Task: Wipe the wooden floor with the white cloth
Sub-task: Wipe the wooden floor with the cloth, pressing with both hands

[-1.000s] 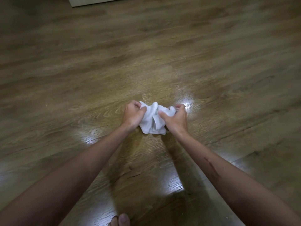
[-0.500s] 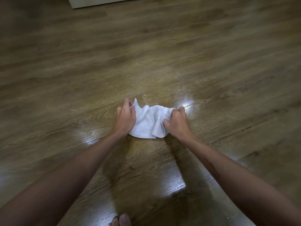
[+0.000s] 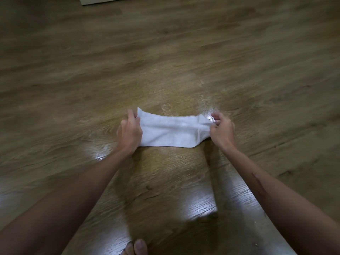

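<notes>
Wooden floor [image 3: 184, 57]: glossy, glare patches near the arms.
Left hand [image 3: 129, 132]: grips the cloth's left end.
White cloth [image 3: 171, 132]: stretched flat on the floor between both hands.
Right hand [image 3: 221, 130]: pinches the right end.
Progress: cloth readied; wiping seemingly all ahead.

The floor [image 3: 184, 61] is brown wood-look planking, olive-tan in the middle and darker brown toward 9 and 3 o'clock, streaked with long dark grain lines and a few knotty swirls. Glossy white patches of reflected light sit on it at 6 o'clock and beside the cloth. The cloth [image 3: 171, 131] at the centre is plain white with a faint grey shading along its folds and no print. A pale off-white panel [image 3: 103, 0] edges the frame at 11 o'clock.
</notes>
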